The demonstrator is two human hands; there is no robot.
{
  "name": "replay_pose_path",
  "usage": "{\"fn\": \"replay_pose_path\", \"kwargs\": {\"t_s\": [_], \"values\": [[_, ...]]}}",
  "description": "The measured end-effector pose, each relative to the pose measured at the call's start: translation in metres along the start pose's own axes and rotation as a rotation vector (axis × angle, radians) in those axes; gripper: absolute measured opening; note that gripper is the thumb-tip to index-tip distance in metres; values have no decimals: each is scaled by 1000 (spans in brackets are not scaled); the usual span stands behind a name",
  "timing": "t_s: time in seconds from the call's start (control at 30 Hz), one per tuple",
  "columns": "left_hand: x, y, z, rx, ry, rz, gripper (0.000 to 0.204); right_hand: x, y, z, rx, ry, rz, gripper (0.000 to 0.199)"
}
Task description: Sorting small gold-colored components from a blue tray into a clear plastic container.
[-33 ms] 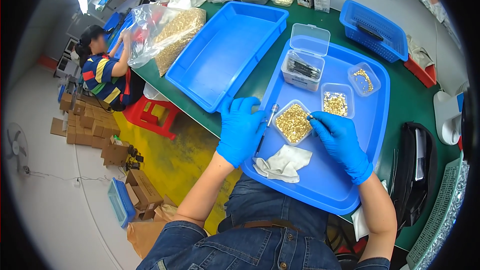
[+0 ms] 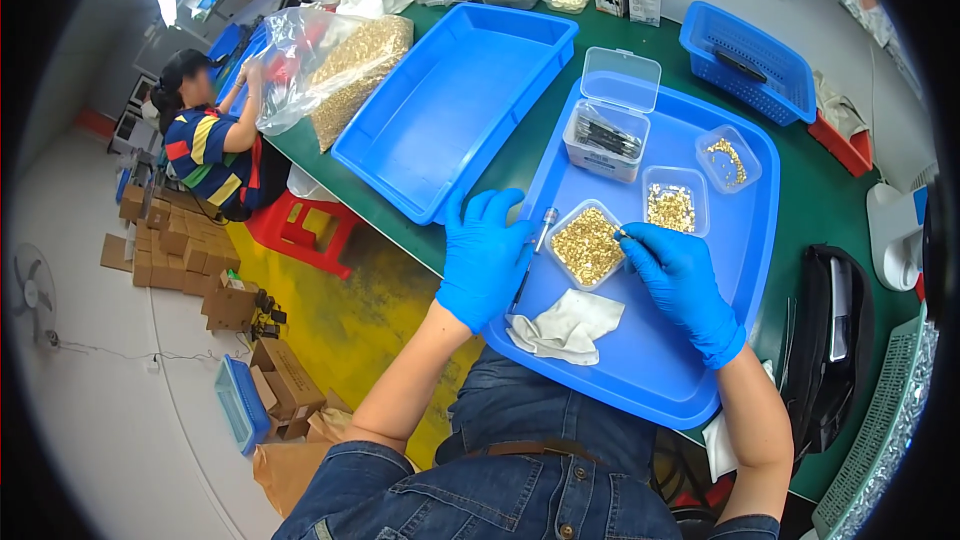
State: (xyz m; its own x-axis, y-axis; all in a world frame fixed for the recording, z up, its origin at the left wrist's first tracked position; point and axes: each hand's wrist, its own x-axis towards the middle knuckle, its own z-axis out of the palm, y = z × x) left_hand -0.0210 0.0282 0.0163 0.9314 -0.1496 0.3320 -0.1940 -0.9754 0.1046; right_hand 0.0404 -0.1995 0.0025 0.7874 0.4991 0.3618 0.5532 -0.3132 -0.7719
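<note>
I had the right hand (image 2: 685, 285) pinching a small piece (image 2: 621, 234), too tiny to identify, at the right side of the tub (image 2: 566, 266) of gold pieces (image 2: 588, 247), which stood near the left edge of the tray (image 2: 640, 340) at the desk's (image 2: 515, 175) near edge. The left hand (image 2: 482, 265) lay at that left edge beside the rod (image 2: 540, 240), fingers loosely spread, grasping nothing that I could see. In my judgement, good handling called for a light fingertip pinch, knuckles clear of the tub's rim, and no nudging of the rod.
</note>
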Motion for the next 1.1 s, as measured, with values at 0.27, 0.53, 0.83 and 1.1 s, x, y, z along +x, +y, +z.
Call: {"fn": "replay_pose_path", "kwargs": {"t_s": [0.27, 0.53, 0.83, 1.1], "values": [[0, -2, 24, 157, -52, 52, 24, -1, -2, -1, -1, -17, 14, 15], [6, -4, 32, 230, -18, 120, 23, -2, -3, -2, -4, -17, -12, 15], [-1, -2, 30, 194, -92, 80, 20, -2, -4, -2, -5, -22, -19, 16], [-5, 0, 29, -1, -92, -33, 13, -1, -4, -1, -9, -39, -19, 16]]}}
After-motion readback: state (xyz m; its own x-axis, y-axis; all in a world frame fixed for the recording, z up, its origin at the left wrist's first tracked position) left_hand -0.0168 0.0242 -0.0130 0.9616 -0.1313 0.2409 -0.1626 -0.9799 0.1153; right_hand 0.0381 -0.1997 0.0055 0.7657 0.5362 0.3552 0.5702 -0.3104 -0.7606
